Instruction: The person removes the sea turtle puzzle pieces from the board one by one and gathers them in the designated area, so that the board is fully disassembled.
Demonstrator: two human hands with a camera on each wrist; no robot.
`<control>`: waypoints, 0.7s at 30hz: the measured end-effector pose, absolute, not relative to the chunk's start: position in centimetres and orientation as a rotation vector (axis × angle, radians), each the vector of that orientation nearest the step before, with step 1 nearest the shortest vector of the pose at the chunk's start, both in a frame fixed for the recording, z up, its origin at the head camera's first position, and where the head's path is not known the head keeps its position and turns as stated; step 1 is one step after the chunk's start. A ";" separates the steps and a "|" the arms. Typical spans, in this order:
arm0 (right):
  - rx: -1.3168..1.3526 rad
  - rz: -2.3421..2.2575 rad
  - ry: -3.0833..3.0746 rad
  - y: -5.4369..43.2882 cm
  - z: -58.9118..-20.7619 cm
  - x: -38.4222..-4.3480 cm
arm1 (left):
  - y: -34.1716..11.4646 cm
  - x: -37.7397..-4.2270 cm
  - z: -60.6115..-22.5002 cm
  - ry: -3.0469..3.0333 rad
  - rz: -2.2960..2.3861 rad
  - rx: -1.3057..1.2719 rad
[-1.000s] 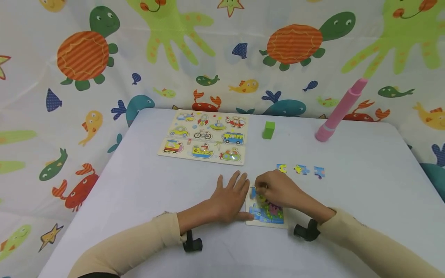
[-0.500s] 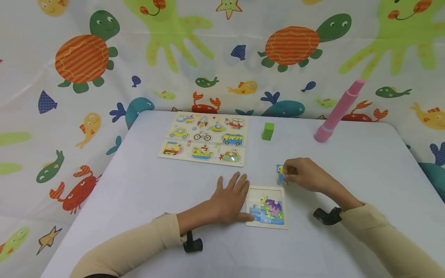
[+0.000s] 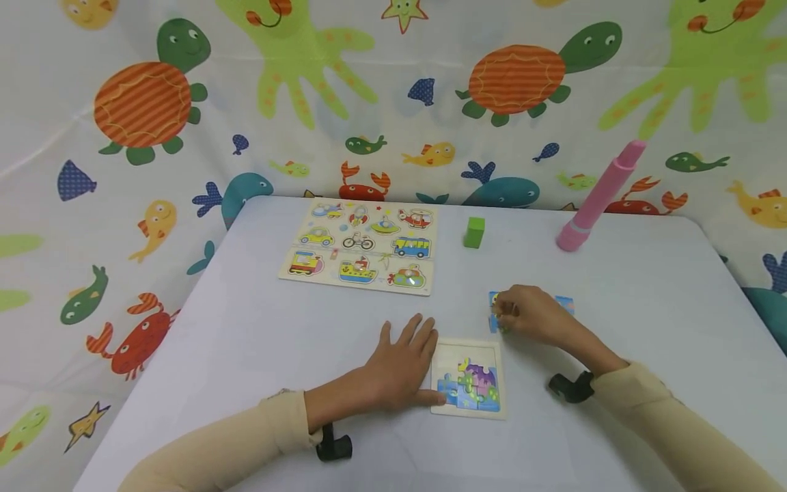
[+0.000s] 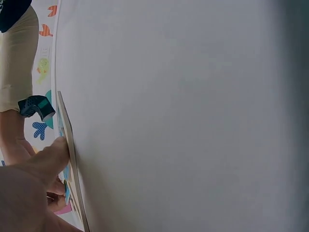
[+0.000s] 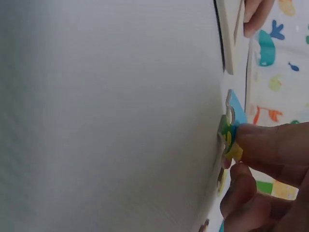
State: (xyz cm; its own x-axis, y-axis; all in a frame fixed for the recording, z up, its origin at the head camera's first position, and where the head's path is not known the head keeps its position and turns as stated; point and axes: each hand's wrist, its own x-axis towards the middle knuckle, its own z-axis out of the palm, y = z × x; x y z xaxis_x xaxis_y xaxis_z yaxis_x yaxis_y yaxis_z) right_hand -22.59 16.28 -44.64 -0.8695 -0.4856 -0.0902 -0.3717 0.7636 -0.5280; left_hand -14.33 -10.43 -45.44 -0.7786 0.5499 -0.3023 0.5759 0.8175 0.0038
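My left hand [image 3: 399,365] lies with fingers spread at the left edge of a small wooden jigsaw tray [image 3: 451,348], thumb over its lower left rim. Joined pieces [image 3: 473,386] in purple, green and blue fill the tray's lower part; its upper part shows bare wood. Up and right of the tray, my right hand [image 3: 531,314] pinches a blue, yellow and green jigsaw piece [image 5: 235,113], which stands tilted up at the fingertips in the right wrist view. Another jigsaw piece [image 3: 565,304] shows behind this hand, and a blue corner [image 3: 492,296] peeks out by its fingertips.
A wooden vehicle puzzle board [image 3: 363,242] lies at the back left. Behind the right hand stand a green block [image 3: 474,233] and a leaning pink cylinder [image 3: 596,201]. A sea-animal curtain [image 3: 393,102] hangs behind the white table [image 3: 258,328].
My right hand has left the tray for the loose pieces up and right, and the tray's upper left blue piece is gone from there. The left hand and tray have slid slightly nearer.
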 end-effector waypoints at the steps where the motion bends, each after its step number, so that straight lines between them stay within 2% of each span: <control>1: -0.667 -0.720 2.756 16.2 -44.7 -22.5 | -10.4 -14.2 -45.4 2.711 -0.127 0.862; 7: -0.701 -0.507 2.920 15.0 -44.4 -20.8 | -10.6 -13.9 -45.5 2.715 -0.128 0.870; 16: -1.074 -0.375 2.904 12.4 -43.4 -15.6 | -10.7 -14.0 -45.4 2.716 -0.113 0.885; 21: -1.130 -0.333 2.897 11.7 -44.3 -13.9 | -10.8 -14.0 -45.2 2.701 -0.110 0.885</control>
